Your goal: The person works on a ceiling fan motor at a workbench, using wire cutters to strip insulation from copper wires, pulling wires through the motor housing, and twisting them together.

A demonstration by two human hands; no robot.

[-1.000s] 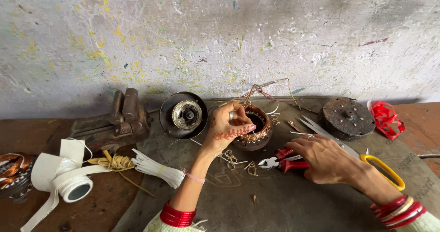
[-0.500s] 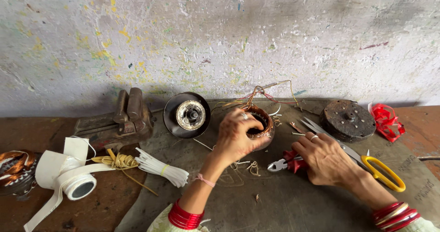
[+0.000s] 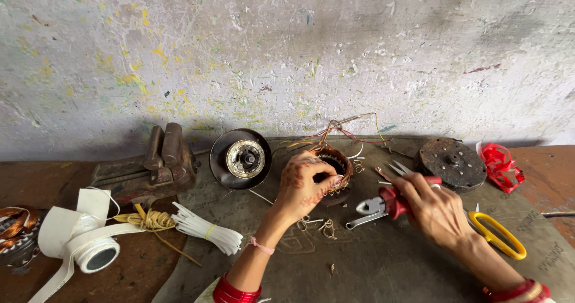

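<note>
On the grey mat (image 3: 383, 267) the left hand (image 3: 302, 186) pinches the near rim of a copper-wound stator (image 3: 335, 162) with fingers pressed together, and that hand hides most of the winding's left half. The stator sits just above centre, its open bore facing up and toward the camera, with loose wire leads (image 3: 347, 126) trailing away toward 12 o'clock against the stained wall (image 3: 287, 51). At 3 o'clock from it the right hand (image 3: 434, 210) is closed around red-handled pliers (image 3: 383, 204), whose long axis runs roughly from 2 to 8 o'clock with the steel nose at the 8 o'clock end; the palm covers much of the handles. At 9 o'clock of the stator a dark round rotor cover (image 3: 241, 158) leans up, and beyond it stands a rusty bench vise (image 3: 153, 165). Farther toward 8 o'clock lie white sleeves in a bundle (image 3: 206, 231) and a roll of white tape (image 3: 90, 249). Yellow-handled scissors (image 3: 497, 234) lie just right of the right wrist, partly hidden by it. A rusty disc (image 3: 452, 162) rests at 3 o'clock. A copper coil (image 3: 15, 231) is cut off at the left edge.
</note>
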